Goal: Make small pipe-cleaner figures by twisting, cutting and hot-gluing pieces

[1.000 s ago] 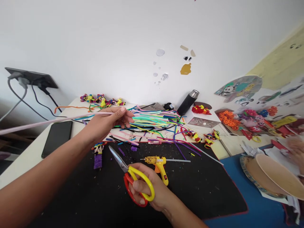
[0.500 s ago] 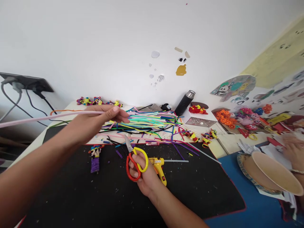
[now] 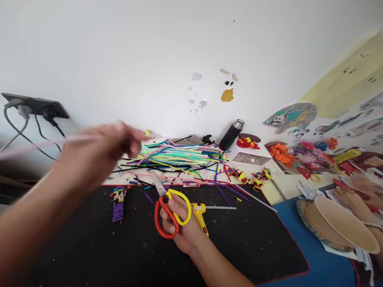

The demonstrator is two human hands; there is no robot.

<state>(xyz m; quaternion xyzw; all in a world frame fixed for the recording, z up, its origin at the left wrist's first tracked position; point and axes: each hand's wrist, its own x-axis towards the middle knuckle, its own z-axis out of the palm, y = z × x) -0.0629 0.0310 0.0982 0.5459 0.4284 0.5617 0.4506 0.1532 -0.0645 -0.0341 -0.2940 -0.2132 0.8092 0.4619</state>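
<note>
My left hand, blurred by motion, is raised at the left with its fingers closed on a pale pink pipe cleaner that trails off to the left edge. Low over the black mat, my right hand holds scissors by their red and yellow handles, blades pointing up and left. A pile of coloured pipe cleaners lies beyond the mat. Just right of my right hand is a yellow glue gun. A small figure with a purple base lies on the mat at the left.
A black thermos leans by the wall near a clear box. Small figures sit at the mat's far right corner. At right are bowls and another person's hands. Plugged cables hang at the left.
My left hand has moved left with the pink pipe cleaner, uncovering more of the pile. The scissors' handles have spread a little wider. The other person's hands show more in view.
</note>
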